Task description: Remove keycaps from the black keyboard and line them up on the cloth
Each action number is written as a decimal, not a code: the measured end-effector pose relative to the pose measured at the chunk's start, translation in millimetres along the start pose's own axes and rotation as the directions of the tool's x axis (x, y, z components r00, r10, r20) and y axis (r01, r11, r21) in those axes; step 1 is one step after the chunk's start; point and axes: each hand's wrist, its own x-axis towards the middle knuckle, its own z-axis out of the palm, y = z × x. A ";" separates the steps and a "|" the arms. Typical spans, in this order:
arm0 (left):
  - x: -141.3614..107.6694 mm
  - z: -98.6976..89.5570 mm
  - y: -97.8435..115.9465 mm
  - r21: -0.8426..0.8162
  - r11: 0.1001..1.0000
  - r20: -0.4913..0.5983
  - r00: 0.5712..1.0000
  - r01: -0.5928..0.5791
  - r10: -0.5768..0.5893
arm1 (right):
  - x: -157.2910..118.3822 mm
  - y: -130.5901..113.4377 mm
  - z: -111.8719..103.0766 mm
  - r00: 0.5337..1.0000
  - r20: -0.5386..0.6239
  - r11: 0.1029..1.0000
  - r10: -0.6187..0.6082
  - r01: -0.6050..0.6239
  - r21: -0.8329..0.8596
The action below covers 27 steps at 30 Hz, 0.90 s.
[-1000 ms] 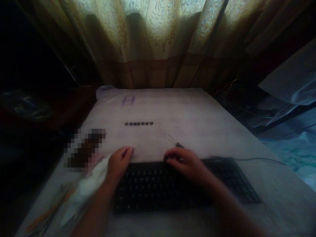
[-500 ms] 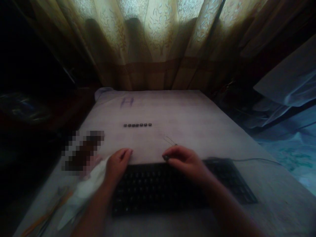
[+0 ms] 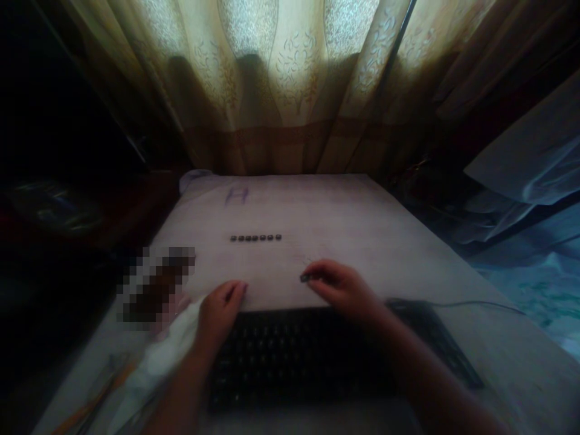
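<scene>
Between the thumb and fingers of my right hand [image 3: 338, 284] is a small dark key cap [image 3: 305, 278], held just past the back edge of a black keyboard [image 3: 294, 356]. Thin wire, partly hidden by that hand, shows beside its fingers. My left hand [image 3: 222, 308] rests at the keyboard's back left corner, its fingers curled together; what they hold, if anything, is hidden. Farther back, several small dark key caps [image 3: 255, 238] form a straight row on the white cloth.
The pale table cloth [image 3: 339, 211] bears a purple mark at the back left. A white cloth [image 3: 174, 344], a blurred-out item and an orange-handled tool [image 3: 97, 399] lie at the left. A cable [image 3: 475, 303] runs off right. Curtains [image 3: 296, 78] hang behind.
My right hand has moved slightly forward, away from the keyboard, with the small dark key cap. The whole view has shifted down a little. My left hand keeps its place by the keyboard.
</scene>
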 end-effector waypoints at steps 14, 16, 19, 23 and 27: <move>-0.8 1.8 -1.7 -0.021 1.000 -0.019 1.000 -0.014 0.014 | 102.3 72.8 0.8 0.997 -0.079 0.865 0.013 -0.050 -0.499; -0.8 1.5 -1.6 -0.023 1.000 -0.013 1.000 -0.010 0.010 | 102.5 77.1 1.2 0.997 -0.070 0.853 0.023 -0.056 -0.519; -0.8 0.8 -1.5 -0.032 0.999 -0.012 1.000 -0.006 0.005 | 103.8 80.1 -0.3 0.999 -0.041 0.838 0.036 -0.052 -0.543; -0.7 0.6 -1.5 -0.021 1.000 -0.016 1.000 -0.007 0.007 | 108.4 81.7 -5.3 0.999 0.039 0.817 0.030 -0.002 -0.577; -0.8 1.0 -1.4 -0.028 1.000 -0.008 1.000 -0.003 0.003 | 114.3 82.2 -9.5 0.992 0.123 0.773 0.006 0.073 -0.630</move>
